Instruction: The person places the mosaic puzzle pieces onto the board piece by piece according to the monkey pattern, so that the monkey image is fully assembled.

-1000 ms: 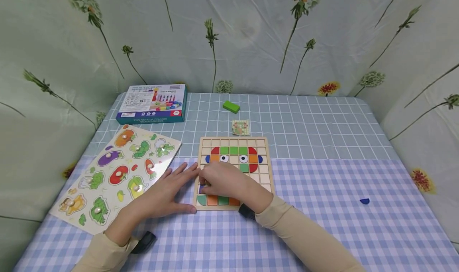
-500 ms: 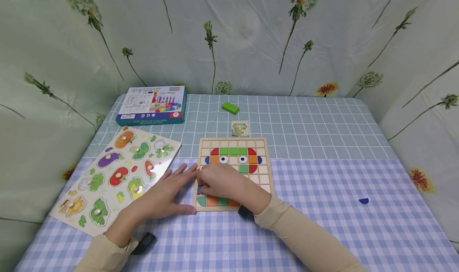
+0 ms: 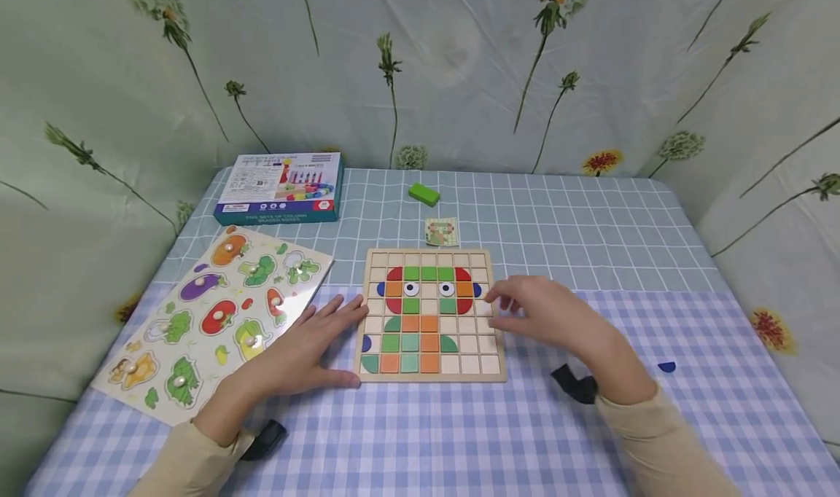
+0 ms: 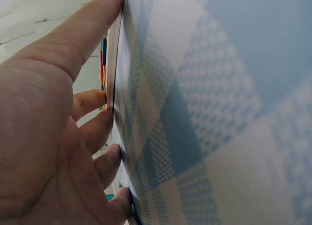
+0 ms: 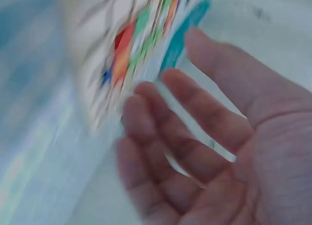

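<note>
A square wooden grid board (image 3: 469, 344) lies on the cloth, holding coloured tiles that form a figure with two eye tiles. At its lower left sits a blue half-round tile (image 3: 366, 343) above a green quarter-round tile (image 3: 370, 364). My left hand (image 3: 305, 347) lies with spread fingers, its index fingertip and thumb at the board's left edge. Off the board's right edge hovers my right hand (image 3: 547, 309), fingers loosely bent with nothing between them; the right wrist view shows the bare palm side (image 5: 204, 152). A second blue half-round tile (image 3: 666, 367) lies alone to the right.
A vegetable knob puzzle (image 3: 216, 318) lies at the left, partly behind the left forearm. Behind it stands a bead toy box (image 3: 278, 189). Beyond the board are a small pattern card (image 3: 442, 232) and a green block (image 3: 424, 194). Patterned fabric hangs around the table.
My right hand has lifted from the board's lower left and swung right, past its right edge, uncovering the blue half-round tile and the middle tiles. The left hand stays in place.
</note>
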Motion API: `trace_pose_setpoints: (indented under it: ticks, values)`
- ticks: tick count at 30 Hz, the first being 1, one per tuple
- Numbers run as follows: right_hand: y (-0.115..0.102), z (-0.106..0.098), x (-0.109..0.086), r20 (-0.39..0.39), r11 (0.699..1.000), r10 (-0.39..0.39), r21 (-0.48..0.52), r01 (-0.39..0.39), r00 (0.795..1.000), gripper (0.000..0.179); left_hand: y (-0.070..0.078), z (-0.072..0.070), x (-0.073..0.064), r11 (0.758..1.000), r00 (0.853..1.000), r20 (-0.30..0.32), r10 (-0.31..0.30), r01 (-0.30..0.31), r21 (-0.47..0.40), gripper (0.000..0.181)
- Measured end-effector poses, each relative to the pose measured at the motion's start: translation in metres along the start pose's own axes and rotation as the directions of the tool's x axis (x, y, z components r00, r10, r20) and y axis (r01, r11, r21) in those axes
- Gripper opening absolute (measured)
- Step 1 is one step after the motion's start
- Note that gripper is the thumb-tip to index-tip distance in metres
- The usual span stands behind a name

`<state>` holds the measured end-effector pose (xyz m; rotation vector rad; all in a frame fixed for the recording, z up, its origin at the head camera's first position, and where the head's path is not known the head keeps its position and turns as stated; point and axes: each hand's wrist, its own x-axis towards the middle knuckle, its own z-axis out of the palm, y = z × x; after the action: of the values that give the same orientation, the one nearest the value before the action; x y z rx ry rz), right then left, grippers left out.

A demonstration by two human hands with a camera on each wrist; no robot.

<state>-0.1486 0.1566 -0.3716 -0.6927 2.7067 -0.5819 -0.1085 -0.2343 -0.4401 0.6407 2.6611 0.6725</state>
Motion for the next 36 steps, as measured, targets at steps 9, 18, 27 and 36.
trace_pose_setpoints:
  ticks: [9, 18, 27, 36]
  values:
    - [0.118, -0.024, -0.096, -0.037, 0.940, 0.336, -0.048, -0.338, 0.941, 0.062, 0.000, 0.000, 0.000, 1.000, 1.000, -0.004, -0.003, 0.003, 0.005, 0.110]
    - [0.165, -0.018, -0.143, 0.103, 0.845, 0.533, -0.009, -0.535, 0.840, 0.074, 0.001, 0.000, -0.001, 1.000, 1.000, 0.003, -0.001, 0.001, -0.001, 0.110]
    - [0.167, -0.011, -0.149, 0.082, 0.838, 0.541, 0.023, -0.544, 0.837, 0.048, 0.001, 0.002, 0.000, 1.000, 1.000, 0.002, -0.006, 0.006, 0.007, 0.109]
    - [0.163, -0.008, -0.143, -0.021, 0.892, 0.451, -0.021, -0.452, 0.892, 0.019, 0.001, 0.001, 0.000, 1.000, 1.000, 0.005, -0.011, 0.011, 0.008, 0.109]
